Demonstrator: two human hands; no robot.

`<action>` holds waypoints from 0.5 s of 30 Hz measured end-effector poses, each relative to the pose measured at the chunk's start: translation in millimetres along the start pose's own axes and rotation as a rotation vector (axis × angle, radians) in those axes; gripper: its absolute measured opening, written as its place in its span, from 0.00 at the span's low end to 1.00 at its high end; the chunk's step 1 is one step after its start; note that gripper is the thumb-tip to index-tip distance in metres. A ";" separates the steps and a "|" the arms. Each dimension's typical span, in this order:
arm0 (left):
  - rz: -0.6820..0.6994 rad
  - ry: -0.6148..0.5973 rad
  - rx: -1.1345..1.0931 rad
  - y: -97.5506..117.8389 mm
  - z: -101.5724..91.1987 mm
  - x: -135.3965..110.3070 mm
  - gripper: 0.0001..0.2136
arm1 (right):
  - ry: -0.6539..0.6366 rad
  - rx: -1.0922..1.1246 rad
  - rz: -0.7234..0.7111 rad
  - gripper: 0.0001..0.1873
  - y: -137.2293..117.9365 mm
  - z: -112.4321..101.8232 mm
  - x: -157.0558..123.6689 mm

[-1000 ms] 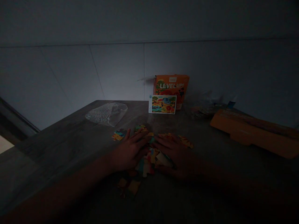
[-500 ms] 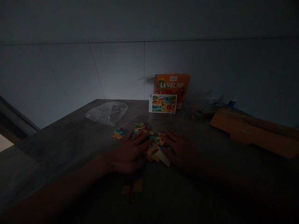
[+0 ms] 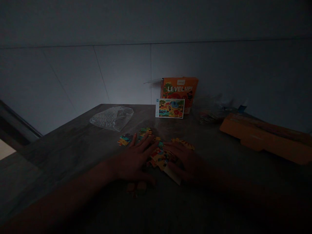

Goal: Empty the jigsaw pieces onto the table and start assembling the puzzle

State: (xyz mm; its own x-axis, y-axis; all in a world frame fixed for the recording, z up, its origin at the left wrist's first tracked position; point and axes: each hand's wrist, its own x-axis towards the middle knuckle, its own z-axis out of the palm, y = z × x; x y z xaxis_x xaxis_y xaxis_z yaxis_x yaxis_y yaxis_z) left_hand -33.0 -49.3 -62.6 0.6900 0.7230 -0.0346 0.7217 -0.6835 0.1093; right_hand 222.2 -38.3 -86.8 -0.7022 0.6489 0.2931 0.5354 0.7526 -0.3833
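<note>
The scene is very dim. My left hand point(image 3: 134, 161) lies flat on a heap of colourful jigsaw pieces point(image 3: 159, 156) on the grey table point(image 3: 73, 143), fingers stretched out and apart. My right hand point(image 3: 186, 162) rests flat on the right side of the same heap, fingers spread; a pale piece point(image 3: 173, 175) shows under its near edge. Loose pieces lie around both hands: a small cluster point(image 3: 124, 140) to the far left, one point(image 3: 145, 131) beyond the left fingertips, yellow ones point(image 3: 182, 143) beyond the right hand, and two point(image 3: 136, 187) just below my left hand.
An orange puzzle box point(image 3: 179, 89) stands against the tiled wall, with a picture card point(image 3: 170, 108) leaning in front of it. A crumpled clear plastic bag point(image 3: 112, 117) lies at the back left. An orange cardboard tray point(image 3: 265, 138) and another plastic bag point(image 3: 211, 113) sit at the right.
Both hands have slid over the heap, shifting pieces between them. The right hand drew back toward me, and the yellow pieces beyond it came into view again.
</note>
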 end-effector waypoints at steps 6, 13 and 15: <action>-0.100 0.038 0.064 -13.0 -3.8 -1.9 0.58 | -0.023 -0.141 0.061 0.33 1.7 -0.2 1.2; -0.300 0.103 -0.039 -35.3 7.0 2.2 0.43 | -0.092 -0.166 0.043 0.36 1.0 -2.7 3.1; -0.310 0.130 -0.078 -36.8 8.6 6.1 0.39 | -0.097 -0.175 0.046 0.36 -0.4 -3.3 3.8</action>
State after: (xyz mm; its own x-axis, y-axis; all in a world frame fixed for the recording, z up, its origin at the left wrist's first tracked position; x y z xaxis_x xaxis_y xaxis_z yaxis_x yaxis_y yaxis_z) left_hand -54.9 -20.6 -75.4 0.4222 0.9052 0.0480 0.8860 -0.4233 0.1893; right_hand 220.9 -35.8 -82.7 -0.7127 0.6753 0.1900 0.6353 0.7361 -0.2334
